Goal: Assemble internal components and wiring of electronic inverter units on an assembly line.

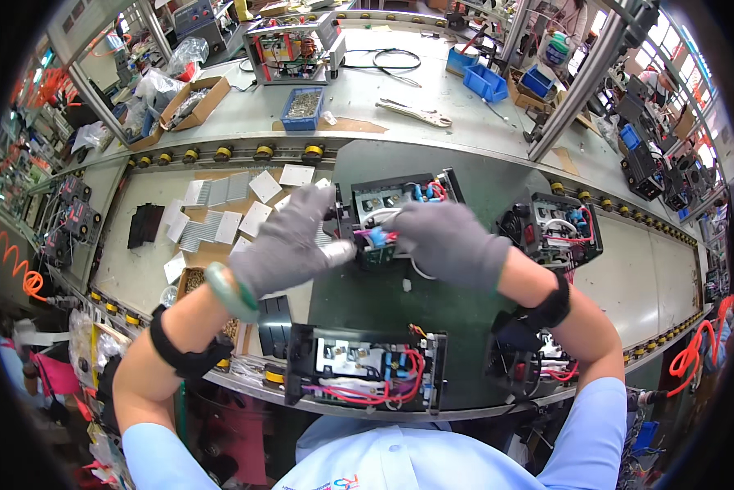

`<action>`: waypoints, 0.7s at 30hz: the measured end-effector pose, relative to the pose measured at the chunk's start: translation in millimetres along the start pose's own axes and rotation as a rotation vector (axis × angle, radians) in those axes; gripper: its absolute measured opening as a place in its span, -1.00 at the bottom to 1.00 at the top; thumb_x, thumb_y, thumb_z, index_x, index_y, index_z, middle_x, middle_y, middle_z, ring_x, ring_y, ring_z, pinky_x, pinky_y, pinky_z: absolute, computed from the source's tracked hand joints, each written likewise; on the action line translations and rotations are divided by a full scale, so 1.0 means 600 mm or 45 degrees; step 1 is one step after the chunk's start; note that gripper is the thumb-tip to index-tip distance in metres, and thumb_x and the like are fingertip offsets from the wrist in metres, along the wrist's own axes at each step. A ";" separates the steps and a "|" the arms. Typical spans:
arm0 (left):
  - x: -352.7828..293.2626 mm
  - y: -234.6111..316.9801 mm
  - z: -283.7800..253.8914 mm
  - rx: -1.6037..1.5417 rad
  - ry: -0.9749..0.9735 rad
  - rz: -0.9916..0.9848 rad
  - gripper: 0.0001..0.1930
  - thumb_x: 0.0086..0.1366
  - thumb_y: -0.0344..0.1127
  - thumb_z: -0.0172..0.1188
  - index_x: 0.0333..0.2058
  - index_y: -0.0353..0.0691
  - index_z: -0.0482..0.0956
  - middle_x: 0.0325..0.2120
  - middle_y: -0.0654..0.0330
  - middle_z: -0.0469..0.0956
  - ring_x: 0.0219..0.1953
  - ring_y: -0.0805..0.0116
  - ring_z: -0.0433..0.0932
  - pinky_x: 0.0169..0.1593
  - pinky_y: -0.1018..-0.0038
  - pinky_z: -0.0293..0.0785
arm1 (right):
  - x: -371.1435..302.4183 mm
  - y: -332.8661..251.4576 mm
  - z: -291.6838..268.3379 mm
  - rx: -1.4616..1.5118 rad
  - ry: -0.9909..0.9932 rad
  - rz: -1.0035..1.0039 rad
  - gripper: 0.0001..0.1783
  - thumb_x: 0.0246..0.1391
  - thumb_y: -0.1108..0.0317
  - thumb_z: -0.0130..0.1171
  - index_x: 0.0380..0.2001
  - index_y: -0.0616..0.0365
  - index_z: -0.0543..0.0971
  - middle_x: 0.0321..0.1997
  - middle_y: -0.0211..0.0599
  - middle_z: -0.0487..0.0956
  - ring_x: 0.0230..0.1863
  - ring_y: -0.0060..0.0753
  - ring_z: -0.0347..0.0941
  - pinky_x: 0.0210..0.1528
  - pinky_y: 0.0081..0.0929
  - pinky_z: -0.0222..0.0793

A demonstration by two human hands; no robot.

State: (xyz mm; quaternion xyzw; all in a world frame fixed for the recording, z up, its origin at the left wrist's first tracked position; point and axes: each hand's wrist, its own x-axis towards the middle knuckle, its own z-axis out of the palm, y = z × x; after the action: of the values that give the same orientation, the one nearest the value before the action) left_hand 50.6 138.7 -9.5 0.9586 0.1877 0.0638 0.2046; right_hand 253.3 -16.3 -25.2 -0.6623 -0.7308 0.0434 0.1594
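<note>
Cluttered workshop; rectangular blue bin holds small metallic bits. Black boxy wired unit is on my dark-green worktop, gray-gloved left hand spread beside it, gray-gloved right hand over it, can't tell if gripping.

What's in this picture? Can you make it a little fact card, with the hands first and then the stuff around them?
Left hand: grey-gloved, thumb held apart, at the left end of the middle black unit; touching or not, I can't tell
Right hand: grey-gloved, at that unit's coloured wires; grip too blurred to tell
Nearest the person: another open black unit with red wires
Left side: silver metal pieces
Far table: blue bin of small parts
</note>
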 end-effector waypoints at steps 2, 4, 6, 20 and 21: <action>-0.007 0.057 -0.052 -0.537 -0.044 -0.233 -0.45 0.32 -0.05 0.24 0.12 -0.30 0.38 -0.10 0.12 0.51 -0.12 0.33 0.56 -0.08 0.44 0.52 | -0.040 -0.007 -0.059 0.119 0.208 -0.012 -0.77 0.07 0.41 0.15 -0.17 0.12 0.62 -0.32 -0.10 0.61 -0.30 0.04 0.55 -0.25 -0.15 0.48; -0.005 0.141 -0.099 -0.856 -0.224 -0.360 -0.62 0.41 0.01 0.09 -0.12 -0.22 0.56 -0.39 0.30 0.57 -0.38 0.59 0.54 -0.40 0.66 0.40 | -0.067 -0.027 -0.096 0.050 0.342 -0.042 -0.76 0.03 0.45 0.18 -0.19 0.16 0.62 -0.35 -0.08 0.59 -0.35 0.03 0.55 -0.32 -0.17 0.46; 0.010 0.197 -0.105 -0.895 -0.424 -0.193 -0.61 0.42 0.04 0.05 -0.21 -0.22 0.60 -0.49 0.35 0.57 -0.53 0.61 0.51 -0.49 0.65 0.37 | -0.095 -0.045 -0.124 -0.016 0.483 -0.054 -0.77 0.03 0.44 0.17 -0.20 0.13 0.62 -0.38 -0.13 0.57 -0.37 0.01 0.54 -0.34 -0.17 0.44; 0.144 0.443 0.025 0.049 0.050 1.143 -0.87 0.29 -0.26 0.20 -0.32 -0.17 0.60 -0.53 0.11 0.57 -0.48 0.09 0.59 -0.39 0.27 0.49 | -0.397 0.000 -0.227 0.434 0.620 0.518 -0.81 0.14 0.32 0.25 -0.28 0.25 0.62 -0.50 -0.03 0.50 -0.51 -0.11 0.43 -0.39 -0.37 0.37; 0.162 0.453 0.037 0.033 0.043 1.189 -0.87 0.29 -0.26 0.20 -0.32 -0.17 0.60 -0.53 0.11 0.57 -0.48 0.09 0.59 -0.39 0.27 0.49 | -0.413 0.009 -0.225 0.532 0.569 0.555 -0.80 0.16 0.31 0.24 -0.29 0.24 0.62 -0.51 -0.09 0.51 -0.51 -0.23 0.42 -0.39 -0.39 0.37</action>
State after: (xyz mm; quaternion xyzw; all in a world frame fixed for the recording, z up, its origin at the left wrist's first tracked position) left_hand 235.2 -61.9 87.8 0.9418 -0.2595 0.1624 0.1389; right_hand 315.5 -278.6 57.8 -0.7487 -0.4951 0.0790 0.4336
